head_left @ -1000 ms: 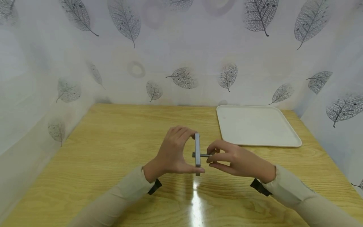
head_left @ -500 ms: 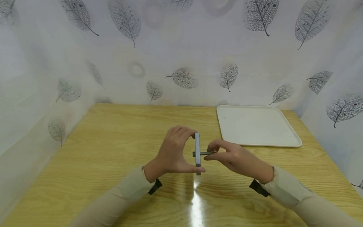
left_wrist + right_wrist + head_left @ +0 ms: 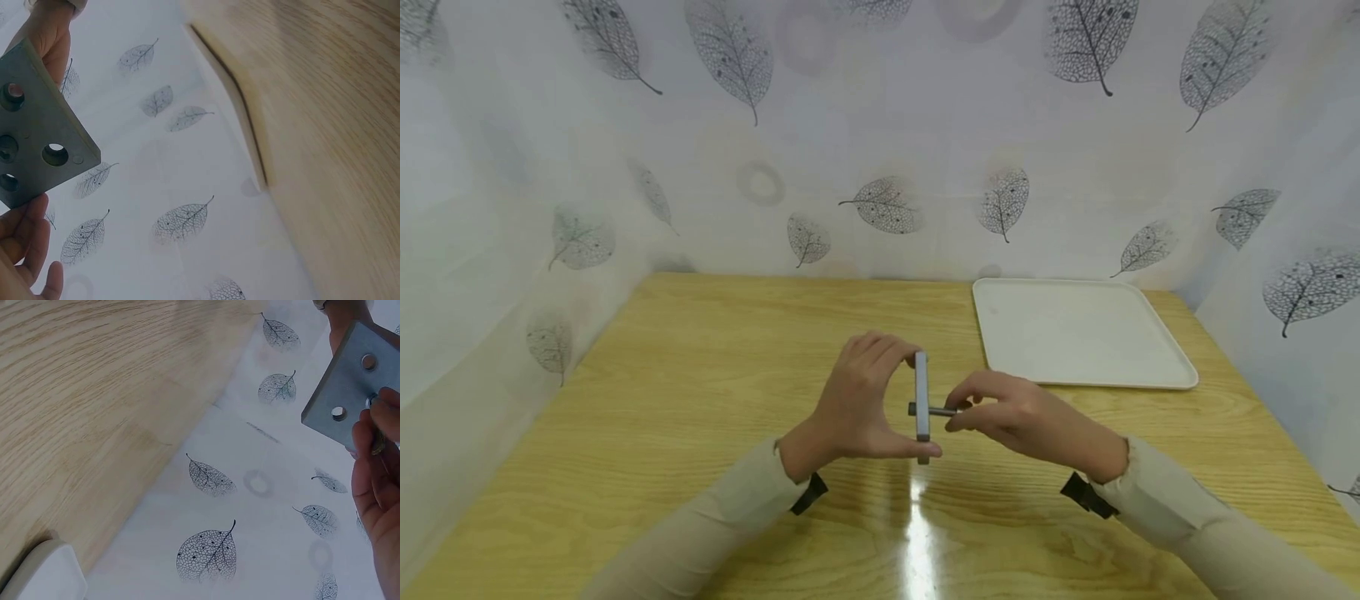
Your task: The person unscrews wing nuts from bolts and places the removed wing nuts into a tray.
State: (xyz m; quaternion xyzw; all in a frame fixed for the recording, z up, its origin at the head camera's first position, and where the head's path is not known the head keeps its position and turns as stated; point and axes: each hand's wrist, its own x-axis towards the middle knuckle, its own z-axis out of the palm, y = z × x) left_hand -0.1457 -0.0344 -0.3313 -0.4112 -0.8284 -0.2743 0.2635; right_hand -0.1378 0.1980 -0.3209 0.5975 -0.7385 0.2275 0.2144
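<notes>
My left hand point(image 3: 857, 400) holds a grey metal plate point(image 3: 922, 383) upright above the table, with the thumb at its lower edge and the fingers at its upper edge. Several round holes show in the plate point(image 3: 37, 122) in the left wrist view. A bolt point(image 3: 942, 412) passes through it, its head on the left side and its shank pointing right. The thumb and fingers of my right hand point(image 3: 1026, 421) pinch the shank's free end. Between those fingers, a small brass-coloured piece point(image 3: 377, 444) shows in the right wrist view, mostly hidden.
A white tray point(image 3: 1082, 333) lies at the back right of the wooden table point(image 3: 737, 350). Leaf-printed white cloth point(image 3: 925, 125) hangs behind the table and along both sides.
My right fingers have shifted around the bolt's end, spreading to show its tip half a second ago and now closing over it again. The left hand and plate stay almost still.
</notes>
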